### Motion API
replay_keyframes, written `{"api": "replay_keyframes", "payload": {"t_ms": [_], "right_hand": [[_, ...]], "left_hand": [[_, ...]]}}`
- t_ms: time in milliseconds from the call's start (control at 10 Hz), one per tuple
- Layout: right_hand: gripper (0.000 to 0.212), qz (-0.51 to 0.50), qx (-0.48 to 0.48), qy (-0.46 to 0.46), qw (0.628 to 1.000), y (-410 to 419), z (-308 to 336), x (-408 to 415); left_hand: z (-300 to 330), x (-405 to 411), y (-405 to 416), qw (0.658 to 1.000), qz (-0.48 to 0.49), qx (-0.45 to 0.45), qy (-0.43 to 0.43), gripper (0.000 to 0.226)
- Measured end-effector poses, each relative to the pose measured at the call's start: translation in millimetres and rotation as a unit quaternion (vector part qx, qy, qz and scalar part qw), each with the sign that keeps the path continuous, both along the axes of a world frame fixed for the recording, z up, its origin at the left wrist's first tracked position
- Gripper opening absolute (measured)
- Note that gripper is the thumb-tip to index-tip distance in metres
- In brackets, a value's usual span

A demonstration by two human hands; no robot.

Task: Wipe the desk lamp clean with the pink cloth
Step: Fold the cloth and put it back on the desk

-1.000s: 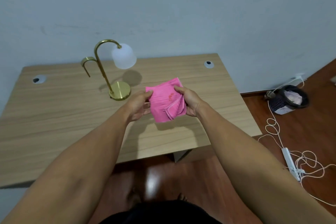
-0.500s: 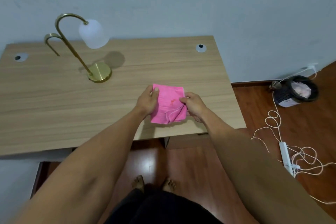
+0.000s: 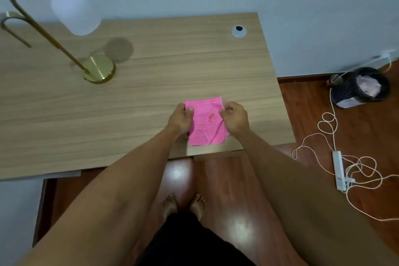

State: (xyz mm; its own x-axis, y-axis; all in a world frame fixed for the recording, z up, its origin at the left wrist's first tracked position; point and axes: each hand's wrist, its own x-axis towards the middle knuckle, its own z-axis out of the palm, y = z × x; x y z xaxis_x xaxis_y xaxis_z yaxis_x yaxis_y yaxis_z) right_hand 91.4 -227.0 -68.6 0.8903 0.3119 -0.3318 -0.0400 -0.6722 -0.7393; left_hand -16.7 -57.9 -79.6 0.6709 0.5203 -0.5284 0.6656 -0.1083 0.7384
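Near the desk's (image 3: 151,101) front right corner, both hands pinch the folded pink cloth (image 3: 205,123) between them, left hand (image 3: 181,119) and right hand (image 3: 234,117) closed on its side edges. Well apart at the far left stands the brass desk lamp (image 3: 64,34), untouched.

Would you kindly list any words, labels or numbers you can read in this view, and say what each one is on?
No text here is legible.
Pink cloth, held in the left hand and the right hand: small red marks near its middle, too blurred to read.
Black basket on the floor: a pale label at its base, too small to read.
Desk lamp: no marking visible.
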Motion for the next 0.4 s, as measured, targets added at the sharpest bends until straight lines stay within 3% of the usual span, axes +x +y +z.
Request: {"api": "replay_keyframes", "payload": {"t_ms": [200, 300, 400], "right_hand": [[0.021, 0.013, -0.112, -0.020, 0.993, -4.2, 18.3, -3.0], [0.026, 0.049, -0.100, -0.049, 0.993, 0.5, 31.5, -5.8], [0.026, 0.095, -0.061, -0.049, 0.992, 16.9, 41.6, -9.0]], "left_hand": [[-19.3, -8.5, 15.5, 0.999, 0.046, 0.002, 0.019, 0.024], [-7.3, -15.0, 27.4, 0.996, 0.085, -0.001, 0.019, 0.011], [24.7, -23.6, 36.2, 0.996, 0.086, 0.040, 0.005, 0.017]]}}
